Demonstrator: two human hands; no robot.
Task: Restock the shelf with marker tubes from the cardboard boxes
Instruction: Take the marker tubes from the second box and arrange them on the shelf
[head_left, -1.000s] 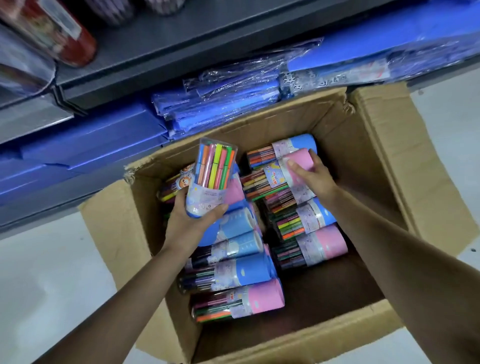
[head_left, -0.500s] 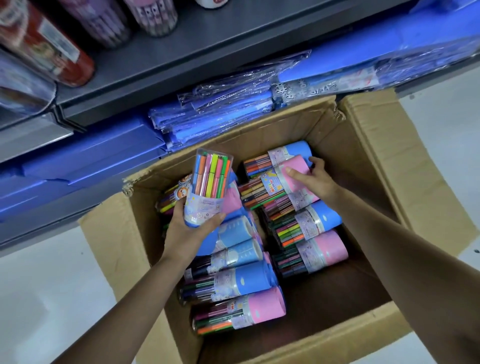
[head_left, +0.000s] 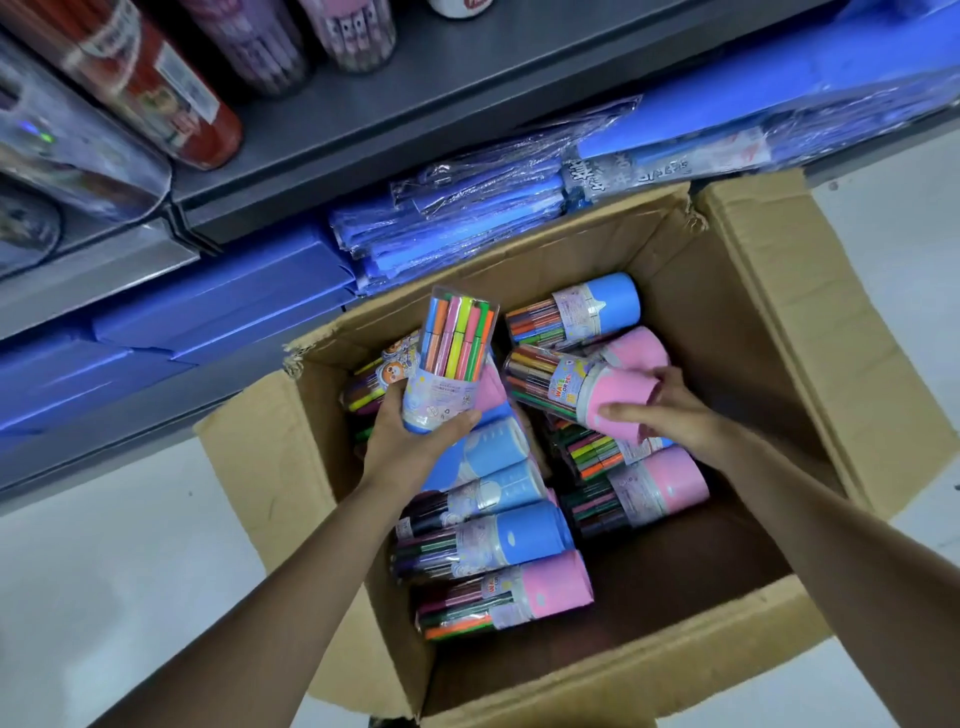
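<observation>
Boxed pink tube (head_left: 592, 389) in right hand (head_left: 670, 415)

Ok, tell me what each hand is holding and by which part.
The left hand grips an upright marker tube by its blue-capped bottom end. The right hand grips a pink-capped marker tube, lying tilted, by its pink cap.

Clear marker tubes (head_left: 498, 540) with pink or blue caps are lying sideways, filling the open cardboard box (head_left: 769, 332); one is standing upright, another pink-capped one (head_left: 587, 389) is seemingly lifting off the pile.
</observation>
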